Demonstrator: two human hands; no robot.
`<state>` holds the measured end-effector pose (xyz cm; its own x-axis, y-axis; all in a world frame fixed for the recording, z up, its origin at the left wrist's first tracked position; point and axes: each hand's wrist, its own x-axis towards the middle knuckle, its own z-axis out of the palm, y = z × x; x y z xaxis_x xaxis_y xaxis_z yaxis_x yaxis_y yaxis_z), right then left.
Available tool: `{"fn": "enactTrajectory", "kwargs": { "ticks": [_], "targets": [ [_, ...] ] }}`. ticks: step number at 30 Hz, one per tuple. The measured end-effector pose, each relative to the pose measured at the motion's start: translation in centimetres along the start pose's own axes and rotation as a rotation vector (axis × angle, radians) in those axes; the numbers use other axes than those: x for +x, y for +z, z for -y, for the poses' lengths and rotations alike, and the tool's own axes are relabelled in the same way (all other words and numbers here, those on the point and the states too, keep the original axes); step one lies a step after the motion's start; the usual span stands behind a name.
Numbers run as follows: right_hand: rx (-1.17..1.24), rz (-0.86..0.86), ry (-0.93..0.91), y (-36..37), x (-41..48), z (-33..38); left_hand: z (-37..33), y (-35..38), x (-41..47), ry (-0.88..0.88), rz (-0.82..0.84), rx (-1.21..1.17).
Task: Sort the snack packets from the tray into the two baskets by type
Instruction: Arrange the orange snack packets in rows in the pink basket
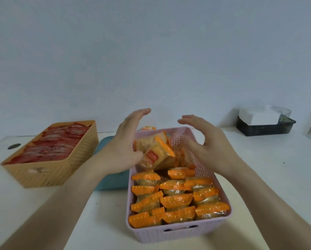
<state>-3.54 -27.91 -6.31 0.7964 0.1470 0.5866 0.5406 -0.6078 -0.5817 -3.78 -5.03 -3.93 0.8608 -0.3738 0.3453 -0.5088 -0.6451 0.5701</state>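
Hovering wide open, left hand [126, 143] and right hand [208, 141] flank orange packets [156, 152] above pink basket [178, 234].

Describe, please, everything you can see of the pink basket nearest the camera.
The pink rectangular plastic basket has rounded corners, woven-look lattice walls and a slot handle in its near wall. It stands upright on the pale table, right of the teal tray, nearly full of rows of orange-edged clear snack packets. The left hand and right hand hover over its far end, with loose packets between them.
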Motion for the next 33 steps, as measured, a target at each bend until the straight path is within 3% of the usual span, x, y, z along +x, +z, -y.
{"fn": "enactTrajectory", "kwargs": {
  "ticks": [2,3,5,9,12,17,26,33],
  "targets": [
    [0.047,0.014,0.039,-1.0,0.0,0.4,-0.6,-0.2,-0.4,0.033,-0.183,0.02],
    [0.065,0.081,0.046,-1.6,0.0,0.8,-0.9,-0.4,-0.7,0.043,-0.193,0.026],
    [0.024,0.276,0.039,-2.6,0.0,1.7,-1.2,-0.5,-1.2,0.044,-0.042,0.035],
    [-0.281,0.718,0.039,-3.1,0.2,3.5,-2.0,0.5,-1.0,0.086,0.238,0.293],
    [-0.466,0.876,0.001,-2.4,0.5,4.5,-2.6,1.4,0.4,0.12,0.369,0.441],
    [-0.606,0.864,-0.072,-1.2,0.9,4.6,-3.2,3.4,2.8,0.114,0.623,0.658],
    [-0.574,0.523,-0.064,-1.1,0.9,2.0,-3.5,4.8,4.7,0.094,0.806,0.779],
    [-0.542,0.463,-0.018,-1.8,0.8,1.6,-3.6,5.7,4.4,0.218,0.756,0.864]
  ]
}}
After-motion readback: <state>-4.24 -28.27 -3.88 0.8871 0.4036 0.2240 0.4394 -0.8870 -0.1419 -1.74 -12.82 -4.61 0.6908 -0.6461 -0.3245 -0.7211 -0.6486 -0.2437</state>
